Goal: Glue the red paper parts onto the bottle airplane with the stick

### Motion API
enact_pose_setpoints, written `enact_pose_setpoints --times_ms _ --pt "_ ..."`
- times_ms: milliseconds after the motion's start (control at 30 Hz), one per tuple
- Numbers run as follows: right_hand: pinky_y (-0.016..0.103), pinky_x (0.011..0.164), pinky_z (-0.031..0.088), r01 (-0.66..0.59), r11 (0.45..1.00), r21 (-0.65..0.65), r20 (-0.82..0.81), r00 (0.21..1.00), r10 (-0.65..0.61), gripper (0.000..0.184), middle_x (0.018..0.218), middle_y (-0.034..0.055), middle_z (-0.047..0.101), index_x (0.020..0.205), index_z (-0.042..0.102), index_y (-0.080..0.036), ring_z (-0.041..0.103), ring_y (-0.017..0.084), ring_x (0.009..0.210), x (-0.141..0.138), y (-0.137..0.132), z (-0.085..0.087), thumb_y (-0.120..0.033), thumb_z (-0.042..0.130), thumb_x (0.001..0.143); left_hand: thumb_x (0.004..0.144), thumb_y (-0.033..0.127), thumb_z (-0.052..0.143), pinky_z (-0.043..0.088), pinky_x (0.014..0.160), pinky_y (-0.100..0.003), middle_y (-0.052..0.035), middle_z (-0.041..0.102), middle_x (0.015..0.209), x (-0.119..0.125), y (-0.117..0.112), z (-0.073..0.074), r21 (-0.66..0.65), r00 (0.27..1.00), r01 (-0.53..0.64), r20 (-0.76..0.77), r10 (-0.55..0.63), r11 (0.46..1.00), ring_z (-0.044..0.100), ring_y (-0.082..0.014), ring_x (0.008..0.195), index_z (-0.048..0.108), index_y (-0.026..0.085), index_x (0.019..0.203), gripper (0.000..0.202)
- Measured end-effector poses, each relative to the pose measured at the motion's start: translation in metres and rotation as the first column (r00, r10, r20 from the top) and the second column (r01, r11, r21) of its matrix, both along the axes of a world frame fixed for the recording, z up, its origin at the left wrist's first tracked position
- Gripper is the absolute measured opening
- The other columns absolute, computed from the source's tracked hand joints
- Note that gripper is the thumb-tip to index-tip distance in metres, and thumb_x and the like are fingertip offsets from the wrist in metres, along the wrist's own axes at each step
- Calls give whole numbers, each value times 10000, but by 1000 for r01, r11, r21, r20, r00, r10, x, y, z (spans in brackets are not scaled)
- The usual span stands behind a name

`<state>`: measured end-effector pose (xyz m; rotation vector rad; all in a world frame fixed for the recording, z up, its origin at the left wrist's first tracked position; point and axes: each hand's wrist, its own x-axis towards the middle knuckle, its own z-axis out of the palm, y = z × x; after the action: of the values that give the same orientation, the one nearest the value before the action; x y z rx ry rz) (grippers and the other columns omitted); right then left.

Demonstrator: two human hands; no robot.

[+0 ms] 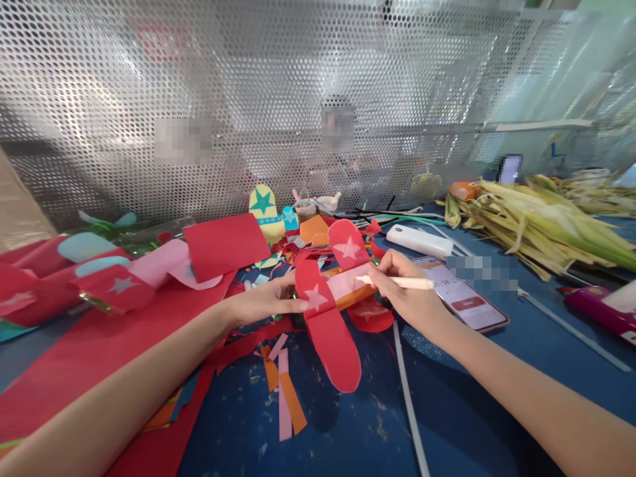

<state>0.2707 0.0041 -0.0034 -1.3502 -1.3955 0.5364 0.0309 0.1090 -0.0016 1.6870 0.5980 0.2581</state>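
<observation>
My left hand [261,299] pinches a red paper craft [335,354] by one of its rounded red flaps. That flap and another across from it each carry a pale pink star. Between the flaps runs a pink paper strip [348,281] with an orange edge below it. My right hand [410,291] is closed on a slim cream-white pen-like stick [415,283], its tip at the pink strip. Whether the tip touches the paper I cannot tell. Several pink and orange paper strips [284,397] lie just below the craft.
A phone [467,298] and a white oblong device [420,240] lie to the right, near dried corn husks [541,218]. Red card [226,245] and rolled paper pieces fill the left. A perforated metal panel [278,86] stands behind the blue table [238,424].
</observation>
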Motion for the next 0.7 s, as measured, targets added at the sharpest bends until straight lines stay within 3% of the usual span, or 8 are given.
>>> enact_pose_setpoints --times_ms 700 --pt "263 501 302 -22 1000 1 20 1000 22 214 533 -67 440 638 381 -239 413 109 496 0 -2 2 -258 538 782 730 502 730 403 1013 -445 -95 576 1316 0 0 0 4 1000 17 -2 -17 1000 492 -309 1257 554 220 1205 580"
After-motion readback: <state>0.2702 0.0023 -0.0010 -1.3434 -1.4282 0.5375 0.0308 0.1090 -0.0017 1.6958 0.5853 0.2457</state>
